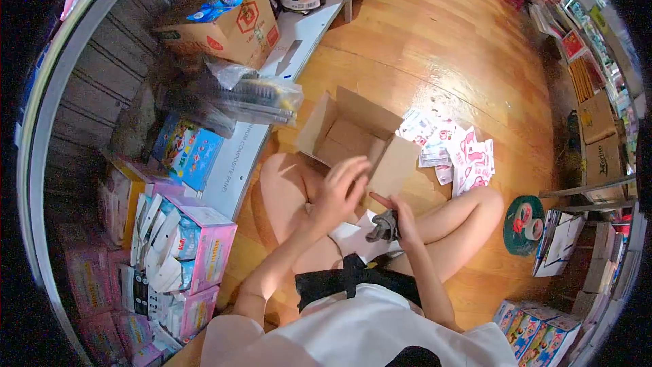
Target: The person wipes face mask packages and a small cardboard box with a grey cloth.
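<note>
My right hand [402,221] is closed around a crumpled grey cloth [384,226] above my lap. To its left, my left hand [339,190] is raised with its fingers apart and nothing in it, in front of an open cardboard box [350,137]. The box stands on the wooden floor before my crossed legs, its flaps spread, and its visible inside shows bare cardboard. Several white and pink printed packets [468,160] lie in a loose pile on the floor right of the box. Something white [363,238] rests in my lap below the cloth.
On the left, a shelf [238,170] holds a closed carton [231,27], plastic-wrapped items [261,98] and pink boxes of packets [210,245]. Tape rolls [526,221] lie on a green mat at the right, near stocked shelves [601,129]. Colourful boxes [540,329] stand at the lower right.
</note>
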### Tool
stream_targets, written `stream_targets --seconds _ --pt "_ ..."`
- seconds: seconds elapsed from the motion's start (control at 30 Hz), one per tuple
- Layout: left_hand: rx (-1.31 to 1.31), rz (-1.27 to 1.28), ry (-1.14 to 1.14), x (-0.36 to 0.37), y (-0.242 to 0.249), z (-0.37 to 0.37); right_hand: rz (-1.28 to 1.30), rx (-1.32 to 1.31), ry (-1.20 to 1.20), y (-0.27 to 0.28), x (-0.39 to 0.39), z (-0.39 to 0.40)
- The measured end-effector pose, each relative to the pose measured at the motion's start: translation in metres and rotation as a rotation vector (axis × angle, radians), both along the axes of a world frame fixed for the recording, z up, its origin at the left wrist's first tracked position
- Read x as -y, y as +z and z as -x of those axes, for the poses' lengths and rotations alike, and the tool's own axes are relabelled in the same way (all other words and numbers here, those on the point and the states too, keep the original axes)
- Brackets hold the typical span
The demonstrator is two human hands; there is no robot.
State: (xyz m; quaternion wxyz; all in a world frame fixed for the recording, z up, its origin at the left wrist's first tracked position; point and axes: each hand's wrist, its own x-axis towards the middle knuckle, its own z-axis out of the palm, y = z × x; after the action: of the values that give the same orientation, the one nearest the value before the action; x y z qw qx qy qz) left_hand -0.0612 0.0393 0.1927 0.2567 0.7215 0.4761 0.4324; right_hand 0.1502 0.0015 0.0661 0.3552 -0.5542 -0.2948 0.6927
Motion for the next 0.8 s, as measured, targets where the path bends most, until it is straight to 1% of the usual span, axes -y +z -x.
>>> stream_targets --seconds 0.03,0.07,0.13,0.17,0.23,0.27,0.33,0.37,0.47,0.53,0.57,0.63,0.7,0.8 --pt "-0.095 -0.016 -0.005 -0.014 -0.011 0.010 -0.082 0.074 0.011 -0.015 0.002 -0.006" --pt "-0.147 0.004 0.021 -0.025 -0.016 0.017 -0.167 0.274 0.024 -0.002 0.005 -0.009" --pt "-0.252 0.043 0.067 -0.043 -0.022 0.029 -0.341 0.675 0.053 0.052 0.003 -0.011" --pt "-0.258 0.085 0.090 -0.048 -0.017 0.032 -0.463 0.627 -0.098 0.059 0.001 -0.013" --pt "-0.275 0.162 0.139 -0.057 0.000 0.038 -0.597 0.648 -0.131 0.093 -0.013 -0.019" --pt "-0.289 0.184 0.118 -0.061 0.001 0.043 -0.664 0.654 -0.149 0.112 -0.020 -0.020" --pt "-0.318 0.226 0.075 -0.064 0.000 0.050 -0.700 0.735 0.002 0.145 -0.032 -0.016" --pt "-0.362 0.223 0.077 -0.064 0.000 0.053 -0.717 0.776 0.077 0.153 -0.041 -0.013" --pt "-0.478 0.186 0.062 -0.060 -0.005 0.056 -1.124 0.829 0.224 0.153 -0.076 0.016" --pt "-0.535 0.122 0.033 -0.056 -0.010 0.060 -0.959 1.022 0.381 0.135 -0.091 0.026" --pt "-0.516 0.146 0.031 -0.052 -0.013 0.064 -0.873 1.112 0.463 0.125 -0.095 0.031" --pt "-0.475 0.196 0.035 -0.043 -0.019 0.073 -0.777 1.120 0.482 0.110 -0.103 0.030" --pt "-0.507 0.228 0.048 -0.036 -0.021 0.078 -0.643 1.099 0.506 0.097 -0.107 0.020" --pt "-0.522 0.259 0.030 -0.035 -0.032 0.078 -0.794 1.109 0.406 0.061 -0.107 0.000"
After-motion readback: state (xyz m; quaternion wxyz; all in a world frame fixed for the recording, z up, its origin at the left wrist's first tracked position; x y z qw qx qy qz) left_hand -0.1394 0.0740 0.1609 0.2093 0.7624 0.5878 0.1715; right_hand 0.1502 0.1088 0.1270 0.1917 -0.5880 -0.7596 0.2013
